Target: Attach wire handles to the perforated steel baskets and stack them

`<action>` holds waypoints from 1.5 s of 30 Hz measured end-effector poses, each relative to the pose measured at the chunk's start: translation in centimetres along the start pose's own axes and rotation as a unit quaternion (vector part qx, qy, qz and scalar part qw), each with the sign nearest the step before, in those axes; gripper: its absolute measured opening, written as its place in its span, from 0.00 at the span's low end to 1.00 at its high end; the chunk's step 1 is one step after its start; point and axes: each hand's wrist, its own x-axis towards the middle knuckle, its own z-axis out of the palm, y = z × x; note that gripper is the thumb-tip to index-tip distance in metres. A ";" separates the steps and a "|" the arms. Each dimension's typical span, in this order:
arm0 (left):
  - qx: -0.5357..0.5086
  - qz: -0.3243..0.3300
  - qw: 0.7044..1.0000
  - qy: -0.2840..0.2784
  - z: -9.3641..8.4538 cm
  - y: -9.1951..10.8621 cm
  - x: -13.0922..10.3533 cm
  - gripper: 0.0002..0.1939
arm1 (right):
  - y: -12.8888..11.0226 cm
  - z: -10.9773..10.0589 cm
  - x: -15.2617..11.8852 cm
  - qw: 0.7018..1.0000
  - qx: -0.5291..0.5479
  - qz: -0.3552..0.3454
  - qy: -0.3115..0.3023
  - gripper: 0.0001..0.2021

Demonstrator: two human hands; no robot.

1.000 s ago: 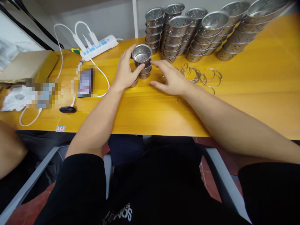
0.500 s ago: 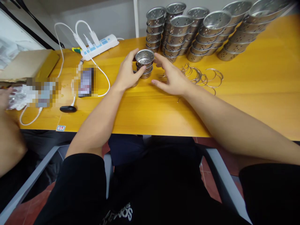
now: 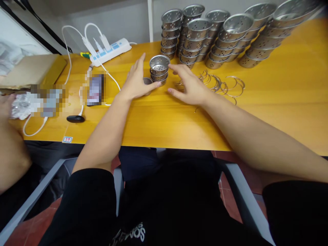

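An upright stack of round silver metal cups [image 3: 159, 70] stands between the wide-open left hand [image 3: 135, 81] and half-open right hand [image 3: 190, 86], both empty, maybe touching it.

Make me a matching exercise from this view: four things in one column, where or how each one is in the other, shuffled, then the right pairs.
Things
1. Short stack of metal cups
2. Wire rings
3. Power strip
4. Number label

Places or states
A. At the near edge of the yellow table
B. Has white plugs in it
C. Between the left hand and the right hand
D. In a loose cluster, partly hidden by the right hand

Right pairs: 1-C, 2-D, 3-B, 4-A
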 end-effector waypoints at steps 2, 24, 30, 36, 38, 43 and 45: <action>0.007 -0.039 0.999 -0.024 -0.7 -1.3 -0.6 0.79 | -0.1 -0.2 -0.1 1.000 -0.007 0.006 0.005 0.48; -0.108 0.133 0.985 0.006 -2.8 7.9 -2.7 0.50 | -4.5 -1.0 0.0 0.999 -0.026 0.029 0.034 0.47; -0.123 0.119 0.982 -0.080 -1.3 7.3 -2.7 0.46 | -3.9 -0.3 -0.1 1.000 -0.015 0.001 -0.028 0.42; -0.154 0.104 0.978 -0.089 -0.5 6.9 -2.7 0.43 | -3.2 0.3 -0.2 0.999 -0.010 -0.010 -0.037 0.38; -0.157 0.110 0.977 -0.096 -0.6 6.7 -2.7 0.42 | -3.2 0.4 -0.3 0.999 -0.011 -0.014 -0.049 0.39; -0.148 0.120 0.977 -0.099 -1.0 6.2 -2.6 0.39 | -3.1 0.2 -0.2 0.998 -0.001 -0.021 -0.067 0.39; -0.144 0.117 0.977 -0.105 -1.1 6.1 -2.5 0.38 | -3.0 0.1 -0.2 0.998 0.006 -0.016 -0.061 0.38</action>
